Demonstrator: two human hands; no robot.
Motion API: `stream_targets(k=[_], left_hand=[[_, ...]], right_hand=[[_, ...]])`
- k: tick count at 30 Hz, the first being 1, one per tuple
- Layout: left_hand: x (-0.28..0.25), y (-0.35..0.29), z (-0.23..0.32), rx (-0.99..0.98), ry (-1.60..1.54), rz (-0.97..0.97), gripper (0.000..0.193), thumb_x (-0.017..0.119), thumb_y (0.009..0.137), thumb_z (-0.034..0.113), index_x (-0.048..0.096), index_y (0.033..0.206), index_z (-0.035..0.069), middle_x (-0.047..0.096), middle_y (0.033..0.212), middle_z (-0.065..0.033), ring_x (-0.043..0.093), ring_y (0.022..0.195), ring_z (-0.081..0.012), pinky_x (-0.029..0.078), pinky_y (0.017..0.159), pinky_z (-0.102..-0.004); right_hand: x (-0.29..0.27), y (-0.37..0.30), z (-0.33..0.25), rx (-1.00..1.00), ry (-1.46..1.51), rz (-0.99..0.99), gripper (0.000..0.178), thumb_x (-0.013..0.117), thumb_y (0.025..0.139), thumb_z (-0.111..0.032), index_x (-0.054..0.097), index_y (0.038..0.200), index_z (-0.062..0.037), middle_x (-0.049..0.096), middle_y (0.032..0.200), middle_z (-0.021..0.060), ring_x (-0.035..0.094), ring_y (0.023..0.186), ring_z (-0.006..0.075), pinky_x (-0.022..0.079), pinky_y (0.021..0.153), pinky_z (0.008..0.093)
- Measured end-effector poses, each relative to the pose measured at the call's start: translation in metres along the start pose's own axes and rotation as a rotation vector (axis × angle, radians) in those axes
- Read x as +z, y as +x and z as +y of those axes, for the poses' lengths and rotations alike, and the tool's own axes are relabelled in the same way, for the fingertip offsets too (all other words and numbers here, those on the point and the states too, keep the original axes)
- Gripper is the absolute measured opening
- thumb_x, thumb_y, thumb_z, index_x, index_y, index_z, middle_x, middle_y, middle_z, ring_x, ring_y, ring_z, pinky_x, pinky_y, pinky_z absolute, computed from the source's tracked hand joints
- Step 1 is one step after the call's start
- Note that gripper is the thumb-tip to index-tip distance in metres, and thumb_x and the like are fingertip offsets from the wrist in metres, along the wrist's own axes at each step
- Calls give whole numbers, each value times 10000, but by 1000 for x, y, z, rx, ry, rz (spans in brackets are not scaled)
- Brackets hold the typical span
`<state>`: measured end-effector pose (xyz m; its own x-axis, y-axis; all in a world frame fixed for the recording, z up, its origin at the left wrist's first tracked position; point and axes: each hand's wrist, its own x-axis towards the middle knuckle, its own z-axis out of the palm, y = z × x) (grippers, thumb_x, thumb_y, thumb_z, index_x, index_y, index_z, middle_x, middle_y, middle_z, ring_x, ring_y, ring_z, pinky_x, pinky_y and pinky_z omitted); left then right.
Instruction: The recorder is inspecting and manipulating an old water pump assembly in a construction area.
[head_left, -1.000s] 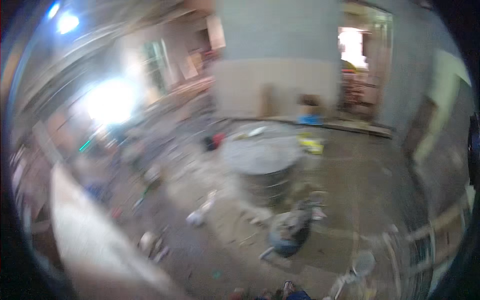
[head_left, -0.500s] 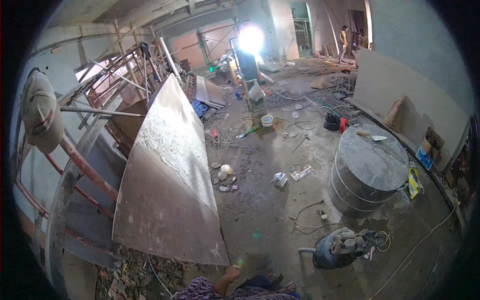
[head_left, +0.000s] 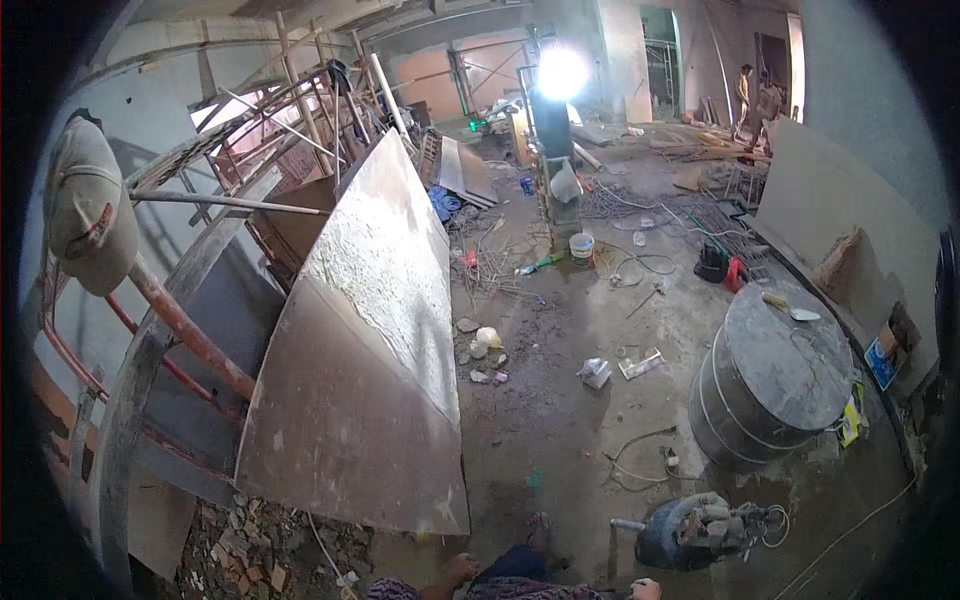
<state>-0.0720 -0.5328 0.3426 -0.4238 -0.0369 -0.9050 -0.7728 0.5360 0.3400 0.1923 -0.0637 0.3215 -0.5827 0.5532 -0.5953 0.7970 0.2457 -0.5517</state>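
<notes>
My left hand (head_left: 462, 569) hangs low at the bottom edge, just below the lower corner of a large brown panel (head_left: 350, 430). A gap shows between hand and panel. Its fingers are too small and dim to read. Only part of my right hand (head_left: 646, 589) shows at the bottom rim, left of a blue-grey motorised machine (head_left: 680, 530); its fingers are mostly cut off. The panel stands tilted, its upper part covered in rough white plaster (head_left: 385, 260). To the right stands a large metal drum (head_left: 760, 400) with a trowel (head_left: 790, 307) on its lid.
Broken rubble (head_left: 250, 550) lies below the panel, and a cap (head_left: 90, 210) hangs at left by red poles. Cables (head_left: 640, 460), a white bucket (head_left: 581, 248) and scraps litter the wet floor. A bright lamp (head_left: 562, 73) glares ahead; people (head_left: 765, 105) stand far right.
The view has turned left, so most things sit farther right. My left hand is lower in view. Part of my right hand has come in at the bottom edge. A second distant person shows more clearly.
</notes>
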Motion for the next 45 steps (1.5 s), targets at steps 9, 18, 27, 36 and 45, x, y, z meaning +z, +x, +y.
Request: stream_targets(k=[9,18,27,36,45], left_hand=[[-78,68,144,309,-81,67,358,696,904,168,660,1223,8,704,961,-109,665,771,-197,551,657,-373],[-135,133,278,255,-470,-145,351,649,936,103,529,1260,40,660,974,-151,666,803,-250,598,694,-379],[-110,158,327,121,-378,-52,344,635,934,123,537,1258,66,664,973,-130,659,837,-253,589,738,-412],[-128,179,447,203,-446,16,338,621,932,143,544,1257,93,667,973,-109,651,871,-257,579,782,-444],[-118,224,546,197,-323,-169,325,613,926,174,556,1241,120,670,975,-86,642,904,-257,567,820,-470]], right_hand=[[52,80,-39,-41,99,-63,192,694,839,-257,763,951,-117,749,934,92,704,869,242,557,757,420],[25,131,-207,475,136,-92,342,716,792,-321,777,1036,-91,751,1039,118,717,940,247,564,857,381],[-19,265,-292,458,-118,-297,417,666,839,-281,712,1202,-81,654,1299,166,648,1154,329,506,990,436],[-75,429,-426,55,-166,-39,378,674,787,-294,744,1109,-110,726,1077,191,696,1019,366,548,876,435],[-93,459,-497,148,116,93,340,687,799,-297,762,1081,-123,735,1096,145,699,1035,304,537,909,387]])
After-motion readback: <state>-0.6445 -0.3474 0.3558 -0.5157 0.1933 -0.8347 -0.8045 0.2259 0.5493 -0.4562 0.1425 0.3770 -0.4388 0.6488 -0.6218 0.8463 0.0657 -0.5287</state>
